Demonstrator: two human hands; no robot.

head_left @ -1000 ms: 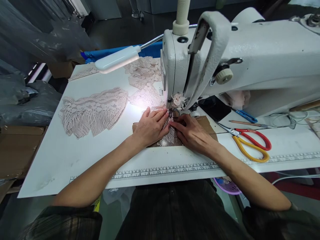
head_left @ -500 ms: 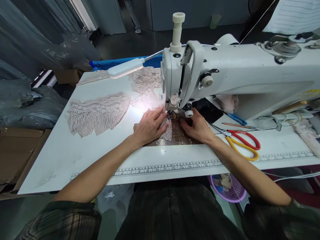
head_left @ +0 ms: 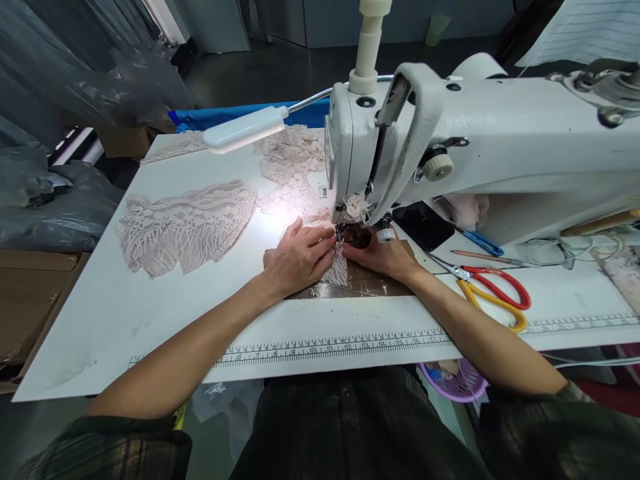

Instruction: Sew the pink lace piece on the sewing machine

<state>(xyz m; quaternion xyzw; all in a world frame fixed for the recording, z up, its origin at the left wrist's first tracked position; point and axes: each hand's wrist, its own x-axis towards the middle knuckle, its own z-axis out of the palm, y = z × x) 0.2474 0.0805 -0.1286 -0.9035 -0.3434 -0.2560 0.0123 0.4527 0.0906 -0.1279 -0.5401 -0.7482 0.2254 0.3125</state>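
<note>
Under the head of a white sewing machine [head_left: 345, 147] lies a pale pink lace piece [head_left: 336, 272], partly covered by my hands. My left hand [head_left: 300, 259] rests on the lace just left of the needle area, palm down with fingers stretched out. My right hand [head_left: 384, 259] is on the other side of the presser foot. Its thumb and curled fingers close on the lace's right edge; the machine hides some of its fingertips. Beneath both hands is a brown, shiny plate [head_left: 365, 283] set in the white table [head_left: 165, 313].
More lace pieces [head_left: 187, 227] lie at left, with a lace pile [head_left: 293, 153] behind. A lamp [head_left: 245, 130] lights the work. At right are red-and-yellow-handled scissors [head_left: 493, 290], a black phone-like object [head_left: 425, 225], blue snips [head_left: 481, 242] and a pencil [head_left: 485, 258]. A purple basket [head_left: 460, 387] stands below.
My right hand has moved left, its thumb now at the lace edge near the presser foot. My left hand stays on the lace. The view has shifted slightly closer to the machine.
</note>
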